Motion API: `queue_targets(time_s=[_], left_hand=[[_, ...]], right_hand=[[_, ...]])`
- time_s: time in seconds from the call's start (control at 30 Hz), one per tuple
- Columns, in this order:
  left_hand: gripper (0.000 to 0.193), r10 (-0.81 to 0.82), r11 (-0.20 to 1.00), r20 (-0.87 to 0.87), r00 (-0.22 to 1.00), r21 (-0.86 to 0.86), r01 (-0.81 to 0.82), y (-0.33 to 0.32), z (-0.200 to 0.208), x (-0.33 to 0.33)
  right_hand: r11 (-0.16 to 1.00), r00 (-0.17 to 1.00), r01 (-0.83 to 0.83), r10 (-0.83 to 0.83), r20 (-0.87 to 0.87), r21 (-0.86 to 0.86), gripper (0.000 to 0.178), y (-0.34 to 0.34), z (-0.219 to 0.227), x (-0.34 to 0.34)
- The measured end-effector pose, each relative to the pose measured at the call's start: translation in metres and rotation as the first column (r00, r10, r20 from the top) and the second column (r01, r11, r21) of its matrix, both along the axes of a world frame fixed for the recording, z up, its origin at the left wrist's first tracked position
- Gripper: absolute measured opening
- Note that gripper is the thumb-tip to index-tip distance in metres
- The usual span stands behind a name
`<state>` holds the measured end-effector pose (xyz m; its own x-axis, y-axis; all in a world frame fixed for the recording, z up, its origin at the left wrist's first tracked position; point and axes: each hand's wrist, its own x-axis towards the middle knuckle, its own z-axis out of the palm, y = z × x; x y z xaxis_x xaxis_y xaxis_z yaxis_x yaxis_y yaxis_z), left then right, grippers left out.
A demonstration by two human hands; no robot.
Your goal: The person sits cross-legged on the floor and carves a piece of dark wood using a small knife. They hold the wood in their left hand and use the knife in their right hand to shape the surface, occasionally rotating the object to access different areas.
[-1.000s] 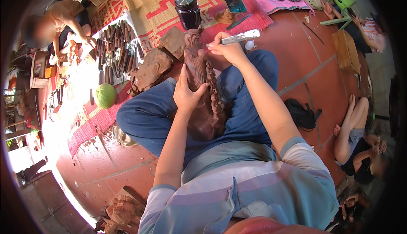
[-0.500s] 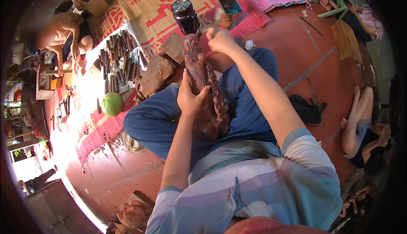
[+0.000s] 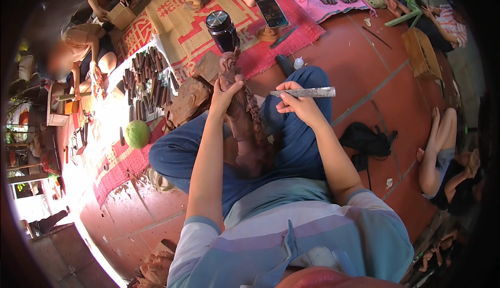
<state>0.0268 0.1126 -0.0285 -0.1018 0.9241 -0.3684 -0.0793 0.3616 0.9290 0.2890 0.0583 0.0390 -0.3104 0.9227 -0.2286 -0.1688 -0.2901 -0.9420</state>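
1. We find the left hand (image 3: 225, 91) clenched around the upper part of a dark wooden carving (image 3: 244, 118), fingers wrapped over its left side.
2. The carving stands roughly upright on the person's lap, between the blue-trousered legs, its top just in front of a black flask (image 3: 222, 30).
3. The right hand (image 3: 299, 105) grasps a metal tool (image 3: 304, 92), fingers closed over its middle. The tool lies level, its left tip pointing toward the carving; we cannot tell whether tip and wood touch.
4. The person sits on a red tiled floor (image 3: 364, 79).
5. To the left, a row of chisels (image 3: 148, 77) lies on a woven mat (image 3: 177, 27), with a green ball (image 3: 137, 133) near them.
6. A second rough carving (image 3: 186, 100) rests beside the left knee.
7. A phone (image 3: 273, 13) lies on the mat beyond the flask.
8. Other people sit around the edges, one at the right with bare feet.
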Motion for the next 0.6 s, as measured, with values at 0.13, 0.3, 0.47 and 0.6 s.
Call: queue_targets(time_s=[0.13,0.3,0.47,0.6], left_hand=[[0.103,0.033,0.997,0.082,0.996,0.066,-0.038,-0.005,0.004,0.009],[0.093,0.091,0.985,0.16,0.983,0.132,-0.113,-0.018,-0.008,-0.005],[0.086,0.03,0.989,0.31,0.95,0.129,-0.074,-0.04,0.017,-0.009],[0.057,0.049,0.978,0.382,0.923,0.17,-0.122,-0.059,0.022,-0.008]], right_hand=[[0.998,0.997,0.049,-0.047,-0.064,0.027,0.025,-0.013,-0.006,0.008],[0.991,0.993,0.076,-0.065,-0.103,0.107,0.029,-0.028,0.005,0.014],[0.986,0.988,0.103,-0.087,-0.124,0.128,0.03,-0.048,0.022,0.028],[0.982,0.986,0.103,-0.079,-0.146,0.159,0.031,-0.064,0.037,0.033]])
